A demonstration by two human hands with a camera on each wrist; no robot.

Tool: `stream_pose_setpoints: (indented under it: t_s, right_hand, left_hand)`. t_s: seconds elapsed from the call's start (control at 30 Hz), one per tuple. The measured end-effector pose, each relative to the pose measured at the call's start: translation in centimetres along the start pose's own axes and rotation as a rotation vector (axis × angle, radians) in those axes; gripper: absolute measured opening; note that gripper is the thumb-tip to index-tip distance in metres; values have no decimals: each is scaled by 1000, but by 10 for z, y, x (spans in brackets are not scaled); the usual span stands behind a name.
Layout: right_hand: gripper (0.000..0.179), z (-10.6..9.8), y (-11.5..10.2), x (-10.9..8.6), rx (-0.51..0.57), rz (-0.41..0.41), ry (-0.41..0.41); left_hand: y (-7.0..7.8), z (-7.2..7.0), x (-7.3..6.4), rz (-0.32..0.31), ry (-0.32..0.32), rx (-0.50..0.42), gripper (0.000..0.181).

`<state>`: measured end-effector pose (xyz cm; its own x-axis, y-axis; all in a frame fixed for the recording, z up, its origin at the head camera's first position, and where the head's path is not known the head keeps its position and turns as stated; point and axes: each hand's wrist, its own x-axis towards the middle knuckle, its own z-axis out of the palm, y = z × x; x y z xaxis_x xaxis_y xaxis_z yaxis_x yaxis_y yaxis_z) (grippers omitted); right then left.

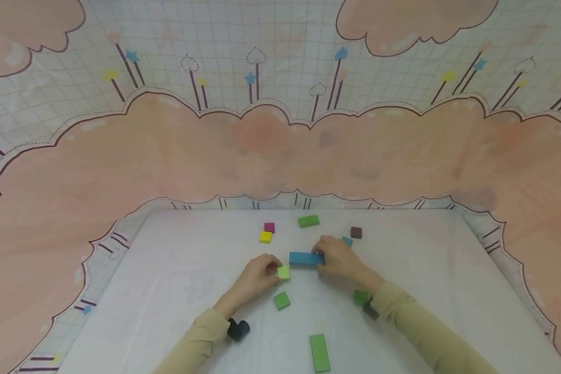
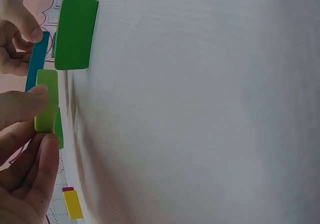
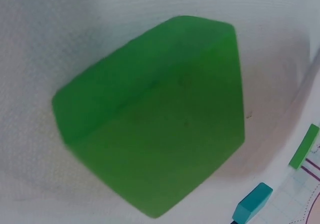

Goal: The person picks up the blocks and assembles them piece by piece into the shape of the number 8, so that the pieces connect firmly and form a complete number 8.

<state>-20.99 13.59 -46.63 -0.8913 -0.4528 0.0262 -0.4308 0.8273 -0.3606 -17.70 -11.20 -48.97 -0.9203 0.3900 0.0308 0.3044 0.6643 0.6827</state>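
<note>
My left hand (image 1: 257,274) pinches a light green block (image 1: 284,273) between thumb and fingers. The left wrist view shows the thumb pressed on one face of this light green block (image 2: 47,109), with fingers on the other side. Just to its right, my right hand (image 1: 338,259) grips the right end of a long blue block (image 1: 305,258). In the left wrist view the blue block (image 2: 37,59) appears right behind the light green one; I cannot tell whether they touch. The right wrist view does not show the right hand.
Nearer me lie a green block (image 1: 282,301), another green block (image 1: 361,297) under the right wrist, and a long green block (image 1: 320,353). Farther off are yellow (image 1: 265,237), magenta (image 1: 269,227), green (image 1: 308,221) and dark brown (image 1: 356,232) blocks. A smaller blue block (image 1: 347,241) is partly hidden behind the right hand.
</note>
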Motion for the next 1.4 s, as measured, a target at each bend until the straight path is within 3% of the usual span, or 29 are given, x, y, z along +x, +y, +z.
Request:
stream_pose_setpoints:
  t_s: [0.37,0.73,1.13,1.4]
  right_hand:
    - [31,2,-2,1,28,-1,-29]
    - [30,13,2,3,24,-9,-31]
    - [29,16,2,5,3,-2,-60]
    - [30,16,2,5,-4,8,-76]
  left_hand:
    - [-2,1,6,-33,-82,-24,28]
    - [-4,2,7,-32,-108,-24,28]
    - [-3,2,6,-8,-89,-13,27]
    - [-4,5,6,-32,-64,-17,28]
